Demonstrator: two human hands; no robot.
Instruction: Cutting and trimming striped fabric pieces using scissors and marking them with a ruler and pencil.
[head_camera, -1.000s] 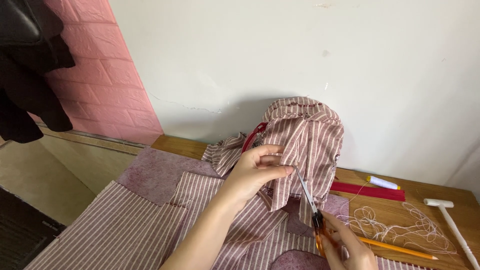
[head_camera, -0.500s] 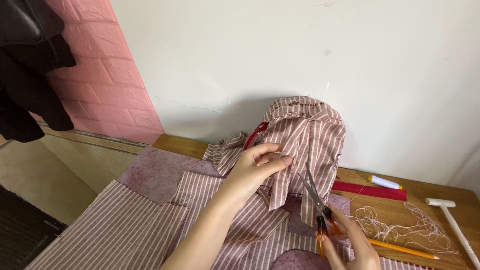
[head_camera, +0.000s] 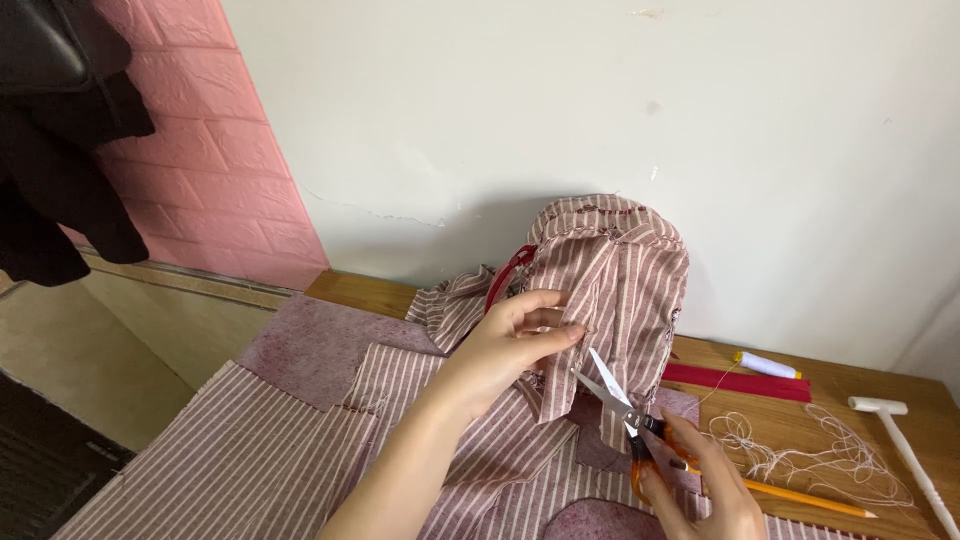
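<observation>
From the head view, the left hand (head_camera: 505, 345) pinches a fold of the striped bag (head_camera: 610, 290), which stands upright just beyond its fingertips. The right hand (head_camera: 700, 490), below and to the right, is closed round the orange handles of the scissors (head_camera: 620, 410), whose blades are parted at the cloth's edge just under the left fingers. Right of that hand, a pencil (head_camera: 800, 495) and loose thread (head_camera: 800, 450) lie on the surface (head_camera: 880, 385).

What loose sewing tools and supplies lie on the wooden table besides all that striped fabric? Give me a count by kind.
Scissors, in the right hand: 1
Pencil: 1
Thread spool: 1
Red strip: 1
Tangle of loose thread: 1
White hammer-shaped tool: 1
Total: 6
</observation>
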